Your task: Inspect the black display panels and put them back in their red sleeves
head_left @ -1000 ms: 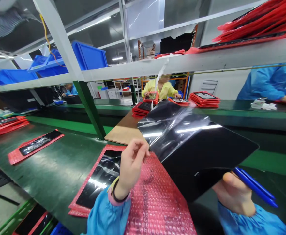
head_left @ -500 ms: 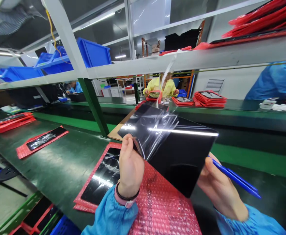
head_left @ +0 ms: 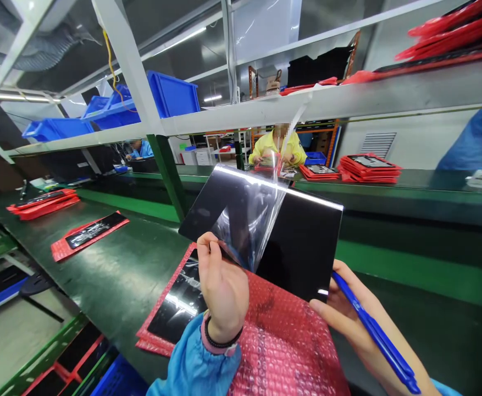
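Observation:
I hold a glossy black panel (head_left: 302,247) tilted up in front of me. My left hand (head_left: 222,289) pinches the corner of a clear protective film (head_left: 251,220) that is partly peeled off the panel's face. Under the panel's lower right edge, my right hand (head_left: 350,316) supports it and also grips a blue pen (head_left: 375,333). Below both hands lies a red bubble-wrap bag (head_left: 282,346), and another black panel (head_left: 178,302) rests on red bubble wrap beside it.
A dark green conveyor belt (head_left: 112,275) carries more red-wrapped panels (head_left: 88,234), with a stack (head_left: 43,201) farther left. Blue bins (head_left: 170,96) sit on the shelf above. A person in yellow (head_left: 277,148) works opposite, and red stacks (head_left: 368,168) lie there.
The panel has swung more upright and closer to me. My left hand has pulled the film farther off its face, and my right hand has shifted lower along the panel's edge.

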Demonstrator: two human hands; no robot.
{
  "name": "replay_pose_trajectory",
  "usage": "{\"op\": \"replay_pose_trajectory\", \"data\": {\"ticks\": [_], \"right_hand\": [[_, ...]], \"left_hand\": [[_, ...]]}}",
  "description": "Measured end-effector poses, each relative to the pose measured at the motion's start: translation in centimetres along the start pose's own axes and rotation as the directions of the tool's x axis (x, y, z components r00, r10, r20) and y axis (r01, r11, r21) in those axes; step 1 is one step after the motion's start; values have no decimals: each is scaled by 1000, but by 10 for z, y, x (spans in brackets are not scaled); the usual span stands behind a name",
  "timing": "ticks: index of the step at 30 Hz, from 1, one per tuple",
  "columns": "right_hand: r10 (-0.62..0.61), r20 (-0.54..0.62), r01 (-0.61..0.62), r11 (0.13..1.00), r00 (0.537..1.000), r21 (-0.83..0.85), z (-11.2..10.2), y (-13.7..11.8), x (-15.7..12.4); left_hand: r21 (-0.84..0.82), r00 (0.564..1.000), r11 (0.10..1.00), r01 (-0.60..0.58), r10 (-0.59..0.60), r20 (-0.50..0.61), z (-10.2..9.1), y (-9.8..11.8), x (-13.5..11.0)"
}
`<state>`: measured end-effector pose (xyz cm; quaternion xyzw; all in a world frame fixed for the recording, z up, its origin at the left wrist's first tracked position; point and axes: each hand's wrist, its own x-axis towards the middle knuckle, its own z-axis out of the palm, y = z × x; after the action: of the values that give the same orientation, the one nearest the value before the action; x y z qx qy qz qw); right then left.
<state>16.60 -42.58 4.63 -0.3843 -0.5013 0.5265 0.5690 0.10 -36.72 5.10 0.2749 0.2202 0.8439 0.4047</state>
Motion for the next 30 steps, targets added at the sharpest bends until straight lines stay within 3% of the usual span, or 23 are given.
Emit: {"op": "replay_pose_trajectory", "data": {"ticks": [5, 8, 12, 17, 19, 22, 24, 30], "right_hand": [[-36, -32, 33, 995, 999, -98, -5, -8, -5], [-61, -134, 29, 973, 989, -228, -7, -12, -8], [-96, -224, 17, 943, 970, -333, -16, -12, -11], [-161, -393, 40, 954, 906, -298, -31, -7, -16], [-171, -364, 61, 954, 916, -294, -33, -9, -17], [-139, -154, 89, 952, 978, -292, -33, -15, -17], [-111, -94, 80, 955, 989, -285, -33, -17, -16], [-68, -336, -50, 943, 940, -330, -40, -4, -20]], "left_hand": [[-65, 998, 997, 44, -47, -43, 2, -2, 11], [-16, 1000, 1000, -7, 6, -15, 1, -4, 20], [61, 995, 996, -66, 71, -72, -3, -8, 31], [50, 998, 997, -55, 55, -11, -6, -9, 41], [53, 998, 997, -59, 59, -5, -6, -8, 43], [68, 999, 997, -42, 42, 3, -7, -5, 45], [77, 999, 997, -30, 28, 20, -6, -3, 45], [71, 995, 996, 56, -62, 81, -4, 1, 41]]}}
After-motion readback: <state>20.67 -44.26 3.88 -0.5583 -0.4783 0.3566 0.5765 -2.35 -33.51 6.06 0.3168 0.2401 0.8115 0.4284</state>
